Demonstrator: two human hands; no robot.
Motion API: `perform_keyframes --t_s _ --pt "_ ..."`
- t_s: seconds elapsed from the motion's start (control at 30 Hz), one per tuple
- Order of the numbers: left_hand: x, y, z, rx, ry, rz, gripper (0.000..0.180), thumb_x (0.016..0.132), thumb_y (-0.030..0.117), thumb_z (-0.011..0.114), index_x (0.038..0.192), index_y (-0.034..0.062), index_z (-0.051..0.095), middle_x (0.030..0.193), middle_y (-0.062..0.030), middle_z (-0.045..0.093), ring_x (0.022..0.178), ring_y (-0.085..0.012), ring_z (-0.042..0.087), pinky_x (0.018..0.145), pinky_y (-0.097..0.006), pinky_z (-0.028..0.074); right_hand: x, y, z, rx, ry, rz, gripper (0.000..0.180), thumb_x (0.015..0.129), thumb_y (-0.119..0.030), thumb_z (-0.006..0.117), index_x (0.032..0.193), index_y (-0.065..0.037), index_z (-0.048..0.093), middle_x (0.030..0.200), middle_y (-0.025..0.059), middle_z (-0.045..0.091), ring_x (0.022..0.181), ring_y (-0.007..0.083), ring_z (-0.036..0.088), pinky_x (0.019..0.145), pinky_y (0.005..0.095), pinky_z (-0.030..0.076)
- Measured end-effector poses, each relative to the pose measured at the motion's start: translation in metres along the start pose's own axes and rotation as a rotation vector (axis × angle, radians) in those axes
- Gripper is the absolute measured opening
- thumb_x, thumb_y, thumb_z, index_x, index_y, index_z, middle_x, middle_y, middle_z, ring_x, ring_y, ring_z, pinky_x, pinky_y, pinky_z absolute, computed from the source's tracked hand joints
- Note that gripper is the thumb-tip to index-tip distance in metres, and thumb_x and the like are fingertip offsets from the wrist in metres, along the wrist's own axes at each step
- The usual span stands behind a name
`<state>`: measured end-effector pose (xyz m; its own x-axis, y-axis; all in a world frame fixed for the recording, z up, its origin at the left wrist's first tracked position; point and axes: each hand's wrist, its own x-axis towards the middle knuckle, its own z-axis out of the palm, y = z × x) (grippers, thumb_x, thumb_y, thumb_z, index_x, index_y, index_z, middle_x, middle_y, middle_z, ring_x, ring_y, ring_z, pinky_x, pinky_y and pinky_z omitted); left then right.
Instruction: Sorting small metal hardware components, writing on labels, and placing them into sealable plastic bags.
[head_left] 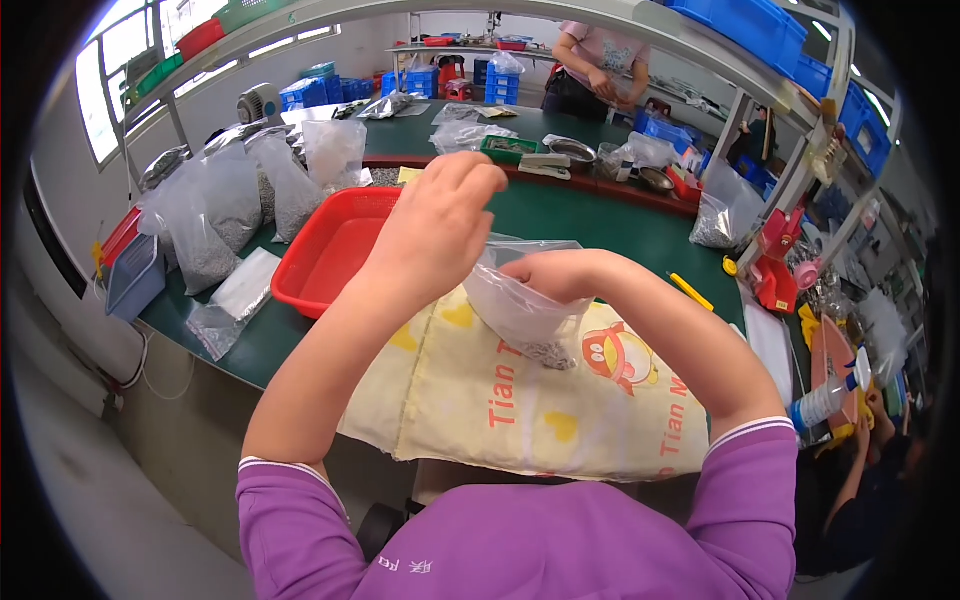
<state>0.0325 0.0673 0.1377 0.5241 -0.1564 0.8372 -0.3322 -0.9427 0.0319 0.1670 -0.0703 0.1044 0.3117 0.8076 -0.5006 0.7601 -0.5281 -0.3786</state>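
A green counter [610, 225] spreads beyond the bag, its near edge hidden by a yellow cloth [455, 410] printed with red lettering. A red basket [325, 262] stands left. On the cloth, a clear bag [508, 303] holds small greyish pieces [551, 354]. The right hand [548, 276] reaches inside, grip hidden; the left hand [437, 220] is raised, fingers curled, contents unclear.

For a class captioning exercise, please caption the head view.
Left grip raised, right grip in the mouth of a clear bag over yellow cloth, red basket at left.
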Motion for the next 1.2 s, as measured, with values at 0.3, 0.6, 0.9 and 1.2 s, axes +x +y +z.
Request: perform_keyframes --t_s 0.3,0.6,0.9,1.2 --pt "0.007 -0.027 -0.005 -0.006 -0.849 0.271 0.022 0.073 0.027 0.073 0.081 0.0081 0.065 0.1 -0.0033 0.062 0.118 -0.0235 0.047 0.104 -0.057 0.027 0.003 -0.001 0.011 0.075 -0.087 -0.109 0.041 0.089 -0.032 0.056 0.128 -0.018 0.052 0.12 0.0083 0.057 0.108 0.0207 0.053 0.09 0.0352 0.041" --pt "0.019 -0.018 -0.007 -0.099 -0.763 0.097 0.032 0.073 0.028 0.074 0.065 0.0029 0.056 0.072 -0.0082 0.056 0.075 -0.0258 0.058 0.065 -0.036 0.046 -0.018 -0.004 -0.001 -0.046 -0.047 -0.034 0.037 0.088 -0.024 0.056 0.123 -0.015 0.055 0.113 0.0088 0.06 0.1 0.0212 0.057 0.088 0.0341 0.043" --pt "0.009 -0.033 -0.019 -0.315 -0.67 -0.112 0.032 0.075 0.03 0.074 0.071 0.0005 0.062 0.071 -0.009 0.057 0.069 -0.0228 0.057 0.062 -0.033 0.047 -0.076 -0.005 -0.023 -0.122 0.807 -0.056 0.032 0.086 -0.024 0.059 0.113 -0.007 0.06 0.108 0.011 0.063 0.095 0.0226 0.061 0.079 0.0331 0.05" --pt "0.02 -0.022 0.013 -0.242 -0.837 -0.449 0.048 0.074 0.029 0.073 0.109 -0.0003 0.058 0.096 -0.0135 0.063 0.091 -0.0233 0.061 0.078 -0.033 0.049 -0.048 0.056 0.01 1.016 0.047 0.054 0.05 0.095 -0.047 0.042 0.118 -0.006 0.059 0.091 -0.002 0.059 0.068 0.0063 0.044 0.063 0.0213 0.042"
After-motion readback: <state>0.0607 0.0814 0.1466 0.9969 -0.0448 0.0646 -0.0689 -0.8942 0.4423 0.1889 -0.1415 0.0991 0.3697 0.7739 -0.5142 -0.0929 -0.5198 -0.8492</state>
